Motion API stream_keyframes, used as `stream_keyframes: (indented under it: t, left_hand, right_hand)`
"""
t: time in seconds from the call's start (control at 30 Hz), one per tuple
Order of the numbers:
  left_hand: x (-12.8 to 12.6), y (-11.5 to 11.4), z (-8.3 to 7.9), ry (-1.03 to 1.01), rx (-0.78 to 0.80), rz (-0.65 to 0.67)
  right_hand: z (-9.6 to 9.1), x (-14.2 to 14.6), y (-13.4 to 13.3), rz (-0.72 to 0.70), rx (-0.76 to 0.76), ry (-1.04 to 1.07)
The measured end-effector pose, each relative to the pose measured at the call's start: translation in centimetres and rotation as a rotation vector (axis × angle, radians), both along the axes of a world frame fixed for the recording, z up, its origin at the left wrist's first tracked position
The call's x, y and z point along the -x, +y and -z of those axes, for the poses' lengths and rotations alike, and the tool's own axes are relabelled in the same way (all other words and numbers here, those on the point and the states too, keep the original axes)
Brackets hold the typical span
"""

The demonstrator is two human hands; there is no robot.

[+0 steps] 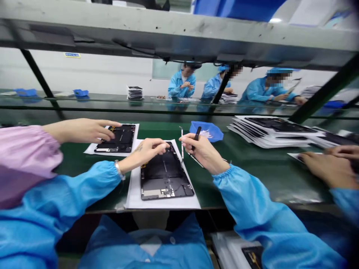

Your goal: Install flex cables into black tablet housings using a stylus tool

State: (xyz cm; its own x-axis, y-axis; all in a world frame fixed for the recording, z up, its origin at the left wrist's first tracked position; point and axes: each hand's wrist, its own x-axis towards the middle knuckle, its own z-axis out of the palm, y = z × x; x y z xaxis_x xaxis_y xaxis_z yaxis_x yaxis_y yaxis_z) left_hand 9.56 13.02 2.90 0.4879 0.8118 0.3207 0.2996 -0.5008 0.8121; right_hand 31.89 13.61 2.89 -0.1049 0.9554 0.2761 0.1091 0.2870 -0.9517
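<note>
At the left, a co-worker's hand [81, 130] in a pink sleeve [30, 160] is hanging over another dark housing [125, 138], which is lying on its own white paper. Next along, the person's left hand [146, 151] is reaching over the far edge of the nearer tablet housing [165, 173], its fingertips bunching by the far right corner; whether they are pinching anything, I cannot tell. This housing is lying open side up on a white sheet [133, 194] at the workbench's [269, 164] near edge. It is looking light, stiff and thin, probably smooth enough to be slipping on the paper, with delicate boards and cables showing inside; the outer rims of its long sides are seeming the safest hold. To its right, the right hand [206, 151] is grasping a black tool [198, 133], and its fingertips are apparently pinching a thin white strip [182, 149], likely flimsy and easily bending. Beyond, a blue tray [217, 135] is standing toward the workbench's far edge.
</note>
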Motion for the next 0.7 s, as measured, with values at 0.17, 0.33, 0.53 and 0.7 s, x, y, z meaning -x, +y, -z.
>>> stream_keyframes:
  t: [0.17,0.33,0.53,0.7]
  left_hand:
    - [-0.6,-0.5,1.5,-0.038,0.077,-0.046]
    - [-0.6,-0.6,2.4,-0.008,0.174,-0.023]
    - [-0.6,-0.6,2.6,0.015,0.154,-0.016]
    - [0.1,-1.0,2.0,0.015,0.153,-0.056]
  right_hand:
    - [1.0,3.4,-0.4,-0.031,0.092,0.189]
    - [1.2,3.5,-1.1,-0.025,0.141,0.217]
    - [1.4,4.0,-1.7,-0.087,0.094,0.159]
    - [1.4,-0.7,0.4,0.084,-0.221,-0.741]
